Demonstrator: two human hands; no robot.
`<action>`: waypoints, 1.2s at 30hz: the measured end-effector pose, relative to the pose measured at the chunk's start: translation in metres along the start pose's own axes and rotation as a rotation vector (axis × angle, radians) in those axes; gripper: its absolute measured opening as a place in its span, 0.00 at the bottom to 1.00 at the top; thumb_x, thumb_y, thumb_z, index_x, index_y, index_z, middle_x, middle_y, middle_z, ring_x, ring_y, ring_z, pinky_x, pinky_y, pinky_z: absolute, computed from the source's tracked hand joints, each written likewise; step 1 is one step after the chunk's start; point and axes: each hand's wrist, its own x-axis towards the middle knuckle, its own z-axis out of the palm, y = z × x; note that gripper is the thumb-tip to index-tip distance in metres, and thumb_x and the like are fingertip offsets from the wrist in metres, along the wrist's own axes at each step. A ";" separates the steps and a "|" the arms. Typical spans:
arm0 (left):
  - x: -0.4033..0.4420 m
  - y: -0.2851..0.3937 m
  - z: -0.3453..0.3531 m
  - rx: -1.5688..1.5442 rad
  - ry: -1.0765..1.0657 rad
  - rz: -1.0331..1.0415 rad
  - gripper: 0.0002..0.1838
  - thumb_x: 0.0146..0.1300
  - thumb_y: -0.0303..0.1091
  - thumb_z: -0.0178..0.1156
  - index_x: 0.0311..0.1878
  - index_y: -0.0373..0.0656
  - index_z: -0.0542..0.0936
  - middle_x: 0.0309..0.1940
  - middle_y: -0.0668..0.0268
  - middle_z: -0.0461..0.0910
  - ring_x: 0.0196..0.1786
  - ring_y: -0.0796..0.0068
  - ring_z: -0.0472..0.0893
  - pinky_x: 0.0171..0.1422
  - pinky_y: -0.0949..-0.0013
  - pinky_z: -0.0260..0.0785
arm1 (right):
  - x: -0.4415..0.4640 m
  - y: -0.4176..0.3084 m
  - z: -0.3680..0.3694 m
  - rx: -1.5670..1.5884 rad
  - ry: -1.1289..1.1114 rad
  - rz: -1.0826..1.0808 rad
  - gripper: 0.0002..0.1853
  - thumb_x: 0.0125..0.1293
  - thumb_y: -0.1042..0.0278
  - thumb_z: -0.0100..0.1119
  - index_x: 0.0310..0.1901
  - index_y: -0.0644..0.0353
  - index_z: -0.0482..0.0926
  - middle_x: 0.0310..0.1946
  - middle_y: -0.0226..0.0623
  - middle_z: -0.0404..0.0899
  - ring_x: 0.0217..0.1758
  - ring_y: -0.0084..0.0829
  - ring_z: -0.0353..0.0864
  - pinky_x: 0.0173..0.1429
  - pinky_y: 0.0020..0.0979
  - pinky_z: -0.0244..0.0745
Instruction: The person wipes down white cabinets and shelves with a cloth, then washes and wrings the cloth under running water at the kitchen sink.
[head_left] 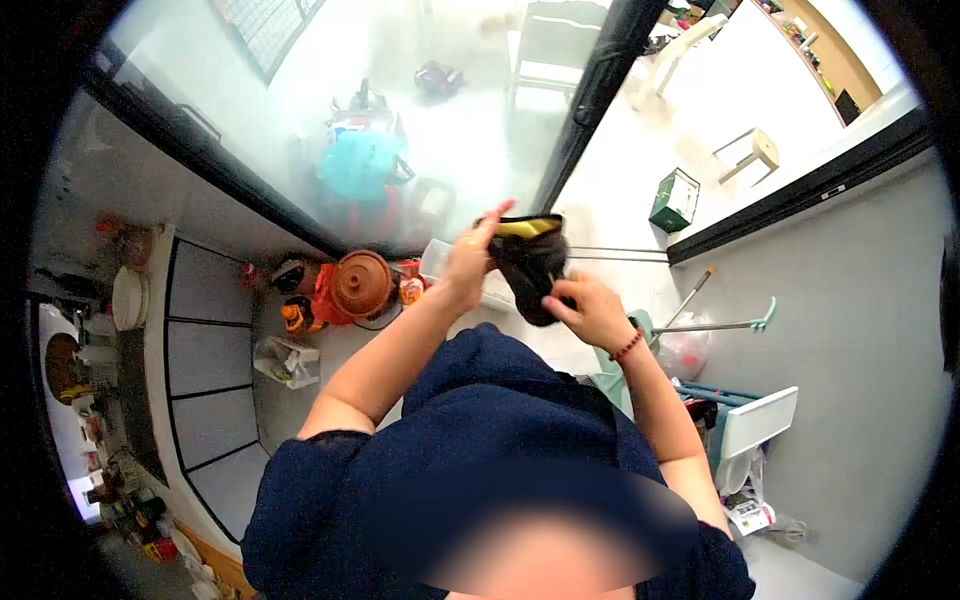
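Observation:
A black shoe with a yellow inner lining (532,265) is held up in front of my body, its opening toward the top of the view. My left hand (472,262) grips it from the left side, near the opening. On its lower right side, my right hand (585,308), with a red bead bracelet at the wrist, has thumb and fingers pinched at the shoe's edge. Part of the left fingers is hidden behind the shoe.
A brown lidded pot (361,283) stands on the left by a white basket (287,362). Ahead are a glass door, a green box (675,200) and a stool (752,157). Mop handles (715,326) and a folded white-topped item (760,422) are at right.

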 end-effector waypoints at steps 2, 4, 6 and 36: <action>-0.003 -0.003 -0.003 -0.137 0.029 -0.016 0.23 0.74 0.49 0.41 0.67 0.55 0.67 0.55 0.64 0.76 0.57 0.71 0.74 0.61 0.58 0.65 | 0.011 0.028 -0.006 0.021 0.144 -0.212 0.11 0.59 0.61 0.61 0.30 0.61 0.79 0.45 0.44 0.75 0.52 0.45 0.72 0.56 0.39 0.67; -0.009 -0.004 -0.007 -0.279 0.009 0.022 0.23 0.74 0.48 0.39 0.69 0.54 0.65 0.58 0.64 0.73 0.59 0.68 0.73 0.63 0.56 0.65 | 0.024 0.026 -0.024 0.011 0.285 -0.334 0.10 0.60 0.65 0.60 0.28 0.63 0.77 0.42 0.42 0.77 0.47 0.41 0.74 0.55 0.38 0.69; -0.017 0.002 -0.004 -0.370 -0.045 0.087 0.23 0.75 0.46 0.37 0.70 0.53 0.63 0.60 0.63 0.71 0.60 0.66 0.72 0.64 0.55 0.64 | 0.034 0.020 -0.035 0.421 0.145 -0.235 0.10 0.63 0.67 0.57 0.27 0.62 0.75 0.33 0.34 0.78 0.39 0.29 0.76 0.47 0.31 0.72; 0.251 -0.040 0.265 -0.172 -0.342 0.169 0.36 0.60 0.52 0.58 0.65 0.38 0.63 0.62 0.52 0.65 0.63 0.59 0.66 0.66 0.62 0.59 | 0.102 0.160 -0.188 1.272 0.605 -0.282 0.21 0.76 0.67 0.36 0.67 0.61 0.62 0.61 0.34 0.67 0.65 0.25 0.62 0.70 0.25 0.53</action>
